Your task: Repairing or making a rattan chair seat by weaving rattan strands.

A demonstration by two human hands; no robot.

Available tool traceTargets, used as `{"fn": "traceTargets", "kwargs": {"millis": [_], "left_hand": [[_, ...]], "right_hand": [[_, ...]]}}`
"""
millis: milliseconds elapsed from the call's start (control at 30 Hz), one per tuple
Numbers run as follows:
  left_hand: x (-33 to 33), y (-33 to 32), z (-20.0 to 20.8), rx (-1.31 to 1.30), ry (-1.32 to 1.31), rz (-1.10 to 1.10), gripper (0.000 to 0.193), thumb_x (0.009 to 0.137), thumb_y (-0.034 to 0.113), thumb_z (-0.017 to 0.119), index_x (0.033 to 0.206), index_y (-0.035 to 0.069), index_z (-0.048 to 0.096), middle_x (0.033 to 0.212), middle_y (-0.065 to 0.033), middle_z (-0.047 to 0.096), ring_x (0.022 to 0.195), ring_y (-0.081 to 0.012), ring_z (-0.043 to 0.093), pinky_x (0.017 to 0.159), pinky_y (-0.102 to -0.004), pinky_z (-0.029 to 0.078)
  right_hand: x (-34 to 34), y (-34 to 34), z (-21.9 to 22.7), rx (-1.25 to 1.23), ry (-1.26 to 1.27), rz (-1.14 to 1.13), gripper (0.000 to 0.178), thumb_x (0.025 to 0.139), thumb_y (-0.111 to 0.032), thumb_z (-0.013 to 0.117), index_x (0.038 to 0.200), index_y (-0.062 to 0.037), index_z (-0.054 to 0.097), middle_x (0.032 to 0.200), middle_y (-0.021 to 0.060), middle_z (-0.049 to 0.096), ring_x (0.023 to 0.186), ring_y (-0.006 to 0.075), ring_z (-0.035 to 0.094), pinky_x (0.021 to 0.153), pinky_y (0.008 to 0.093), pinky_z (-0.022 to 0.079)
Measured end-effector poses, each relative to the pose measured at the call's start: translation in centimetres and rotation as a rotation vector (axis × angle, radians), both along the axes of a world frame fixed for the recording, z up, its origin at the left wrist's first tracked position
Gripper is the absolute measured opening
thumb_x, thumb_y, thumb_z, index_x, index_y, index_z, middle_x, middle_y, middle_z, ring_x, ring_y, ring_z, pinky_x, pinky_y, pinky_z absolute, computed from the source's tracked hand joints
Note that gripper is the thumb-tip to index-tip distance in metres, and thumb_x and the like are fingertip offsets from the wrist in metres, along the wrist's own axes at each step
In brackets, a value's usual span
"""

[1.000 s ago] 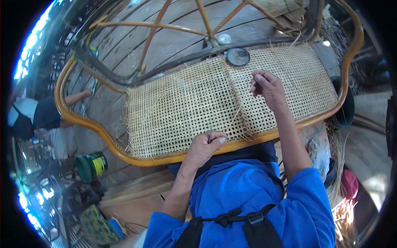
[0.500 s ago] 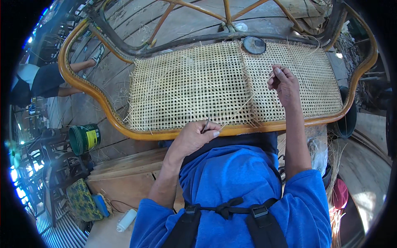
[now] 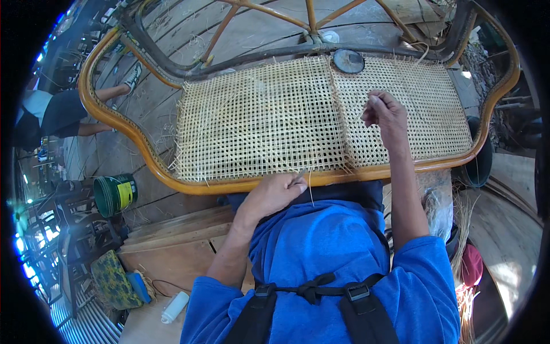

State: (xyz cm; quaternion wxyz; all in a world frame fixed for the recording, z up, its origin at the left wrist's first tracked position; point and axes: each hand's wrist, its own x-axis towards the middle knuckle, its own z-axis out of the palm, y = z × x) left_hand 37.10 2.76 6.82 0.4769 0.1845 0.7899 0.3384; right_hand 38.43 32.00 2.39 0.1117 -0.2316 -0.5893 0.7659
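A woven cane seat panel (image 3: 258,126) spans the curved rattan bench frame (image 3: 137,150) in front of me. At its near rail, my left hand (image 3: 269,198) is closed on a thin, narrow tool (image 3: 299,175), most of it hidden by the fingers. Just right of that hand, a loose cane strand (image 3: 311,192) hangs over the rail toward my lap. Above the finer-woven right part, my right hand (image 3: 388,119) is raised with its fingers pinched. A pale bit of cane shows at the fingertips; the rest of it is hard to make out.
A round dark lid-like disc (image 3: 349,61) lies at the panel's far edge. Left of the bench stand a green bucket (image 3: 116,194) and another person's leg (image 3: 112,93). A white bottle (image 3: 175,307) lies at lower left; a dark bucket (image 3: 480,157) stands at right.
The strand that stretched between my hands now hangs down beside my left hand. My right hand has shifted slightly left; the left hand remains at the rail.
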Motion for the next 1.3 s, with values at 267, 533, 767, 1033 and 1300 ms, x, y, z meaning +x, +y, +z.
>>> {"fn": "traceTargets", "kwargs": {"millis": [267,533,767,1033,1300], "left_hand": [[0.0,1.3,-4.0,0.247,0.006,0.466,0.040,0.093,0.035,0.050,0.107,-0.002,0.058,0.090,-0.0048,0.061,0.068,-0.0085,0.054,0.059,-0.0232,0.046],[-0.9,3.9,-2.5,0.237,-0.222,0.293,0.030,0.091,0.027,0.055,0.100,-0.002,0.057,0.074,-0.0022,0.056,0.065,-0.0073,0.049,0.064,-0.0233,0.045],[-2.4,2.9,1.1,0.146,-0.298,0.331,0.021,0.090,0.022,0.054,0.094,0.002,0.056,0.069,0.0004,0.054,0.062,-0.0087,0.051,0.057,-0.0246,0.044],[-2.8,1.0,0.9,0.110,0.102,0.314,0.018,0.087,0.019,0.057,0.088,0.001,0.059,0.066,0.0006,0.053,0.058,-0.0067,0.045,0.055,-0.0237,0.041],[-2.7,0.9,-0.1,0.224,-0.182,0.655,0.015,0.090,0.016,0.054,0.095,0.002,0.057,0.065,0.0024,0.048,0.051,-0.0039,0.041,0.046,-0.0200,0.036]], "right_hand": [[-2.4,-1.4,-0.4,-0.020,-0.031,0.045,0.013,0.091,-0.013,0.052,0.095,-0.0024,0.058,0.072,0.0024,0.059,0.056,0.0088,0.059,0.047,0.0204,0.045],[-2.1,-1.1,-1.8,-0.156,-0.060,0.078,0.015,0.092,-0.016,0.054,0.100,-0.0045,0.057,0.074,0.0024,0.060,0.058,0.0088,0.059,0.049,0.0208,0.048],[-3.3,0.6,-0.4,-0.068,-0.056,-0.042,0.012,0.091,-0.012,0.054,0.097,-0.0032,0.060,0.073,0.0030,0.060,0.056,0.0093,0.059,0.047,0.0210,0.048],[-3.7,1.3,1.0,-0.093,0.061,0.036,0.017,0.092,-0.015,0.053,0.099,-0.0010,0.060,0.075,0.0042,0.062,0.059,0.0098,0.060,0.050,0.0212,0.048],[-8.6,8.5,-9.2,0.026,-0.135,-0.379,0.027,0.090,-0.022,0.056,0.102,0.0021,0.058,0.084,0.0106,0.063,0.069,0.0171,0.061,0.057,0.0259,0.048]]}}
